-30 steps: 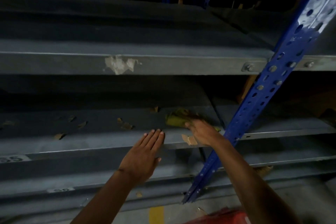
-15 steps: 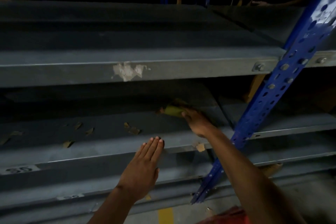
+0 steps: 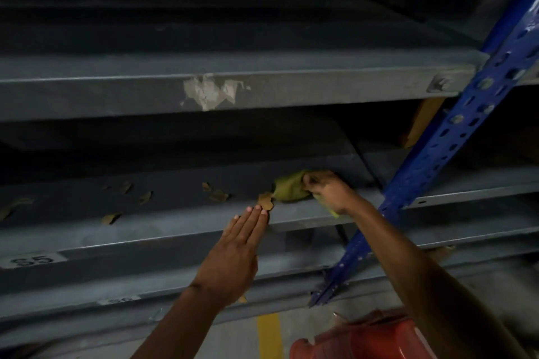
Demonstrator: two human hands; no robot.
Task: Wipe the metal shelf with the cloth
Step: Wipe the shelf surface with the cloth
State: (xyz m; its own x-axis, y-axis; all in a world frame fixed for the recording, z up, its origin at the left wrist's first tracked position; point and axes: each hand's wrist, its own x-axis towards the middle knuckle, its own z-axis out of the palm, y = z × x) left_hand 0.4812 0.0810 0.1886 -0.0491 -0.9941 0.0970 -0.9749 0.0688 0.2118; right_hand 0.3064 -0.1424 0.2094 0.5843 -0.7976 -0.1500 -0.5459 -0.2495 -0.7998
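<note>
A yellow-green cloth (image 3: 288,189) lies bunched on the grey metal shelf (image 3: 163,218), near its right end. My right hand (image 3: 329,189) grips the cloth and holds it down on the shelf surface. A brown paper scrap (image 3: 266,200) sits right against the cloth's left edge. My left hand (image 3: 236,248) lies flat with straight fingers against the shelf's front lip, fingertips just below that scrap. Several more brown scraps (image 3: 217,194) lie scattered over the shelf to the left.
A blue perforated upright (image 3: 455,131) slants down just right of my right arm. Another grey shelf (image 3: 204,90) with a torn label hangs above. Lower shelves with number labels (image 3: 29,259) sit below. A red object (image 3: 379,341) and a yellow floor line (image 3: 268,332) are at the bottom.
My right hand drew the cloth from deeper on the shelf toward the front edge, pushing a scrap along. My left hand stayed flat on the front lip.
</note>
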